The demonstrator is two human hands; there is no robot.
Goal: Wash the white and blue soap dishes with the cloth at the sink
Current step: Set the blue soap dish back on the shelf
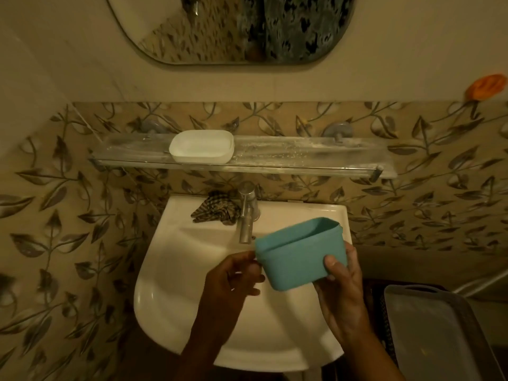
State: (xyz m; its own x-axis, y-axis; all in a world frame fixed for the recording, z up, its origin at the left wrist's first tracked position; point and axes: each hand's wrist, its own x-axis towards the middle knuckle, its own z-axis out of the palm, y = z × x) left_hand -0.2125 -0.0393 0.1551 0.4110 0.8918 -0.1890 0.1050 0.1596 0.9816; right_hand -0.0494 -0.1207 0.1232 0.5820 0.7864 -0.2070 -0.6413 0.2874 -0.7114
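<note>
Hands meet over the basin in the head view, both on the blue soap dish (299,257). The left hand (233,276) has its fingers curled and pinches the dish's left end. The right hand (341,284) grips the right end, thumb pressed on the near wall and fingers wrapped behind. The dish is tilted, its opening turned up and away toward the wall, just in front of the tap (247,213).

The white soap dish (202,146) sits upright on the glass shelf (302,158) above the tap, well apart from both hands. The checked cloth (214,209) lies crumpled on the back ledge of the white sink (176,270), just left of the tap.

Leaf-patterned tiles cover the wall. A mirror (220,28) hangs above the shelf. A grey lidded bin (428,325) stands at lower right.
</note>
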